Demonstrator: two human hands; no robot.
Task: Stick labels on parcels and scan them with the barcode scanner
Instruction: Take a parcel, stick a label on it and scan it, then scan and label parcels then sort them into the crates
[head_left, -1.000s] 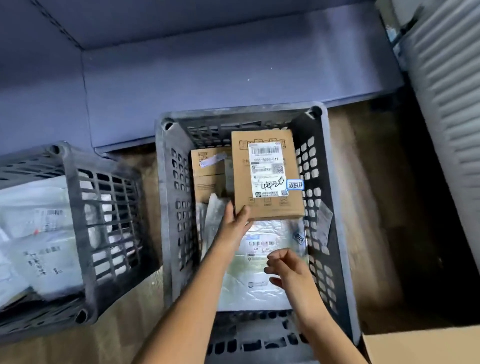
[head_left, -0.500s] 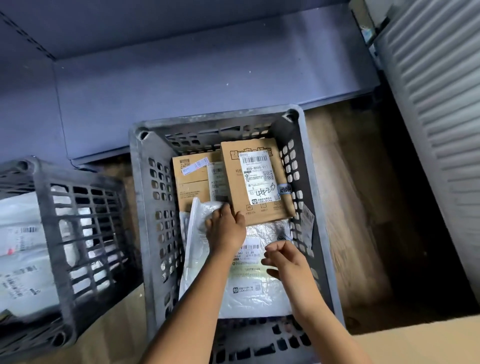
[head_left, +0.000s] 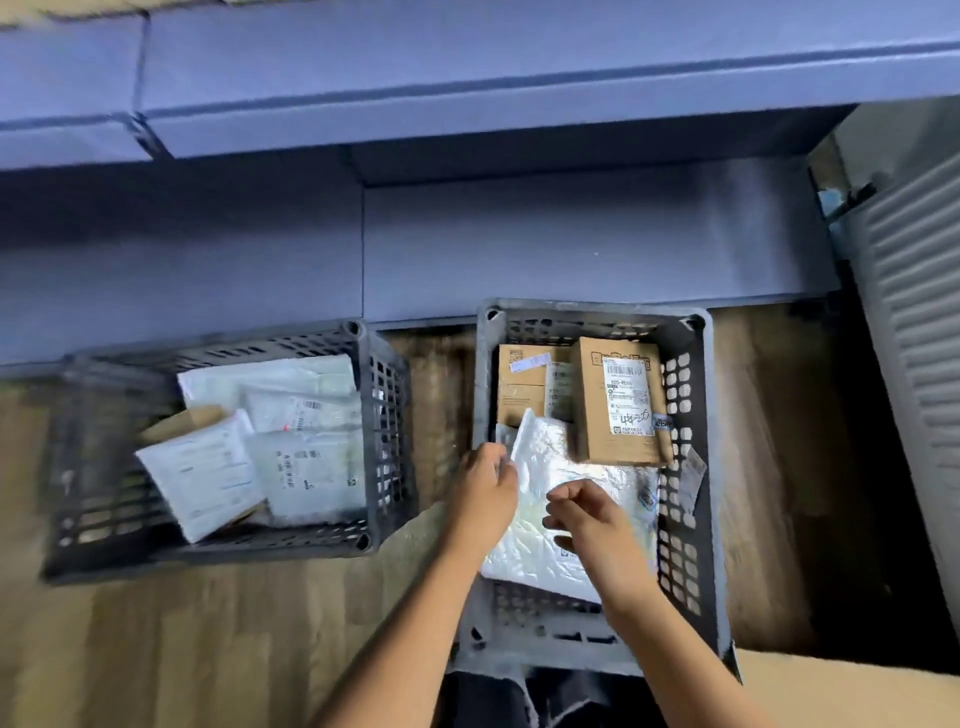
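Observation:
A dark grey slotted crate (head_left: 693, 519) on the floor holds parcels. A brown cardboard box (head_left: 618, 402) with a white shipping label leans at its far right; a second brown box (head_left: 519, 384) lies to its left. In front of them lies a white plastic mailer bag (head_left: 550, 519). My left hand (head_left: 485, 493) grips the bag's left edge, which is lifted. My right hand (head_left: 587, 512) hovers over the bag with fingers curled; whether it pinches anything is unclear. No scanner is in view.
A second grey crate (head_left: 384, 431) at the left holds several white mailer bags (head_left: 306, 467). Blue panels (head_left: 571, 244) stand behind both crates. A ribbed grey surface (head_left: 914, 338) rises at the right. A cardboard edge (head_left: 852, 691) shows at the bottom right. The floor is wood.
My left hand has let go of the labelled brown box, which now rests in the crate, and has moved left to grip the white bag's edge. The view has swung left.

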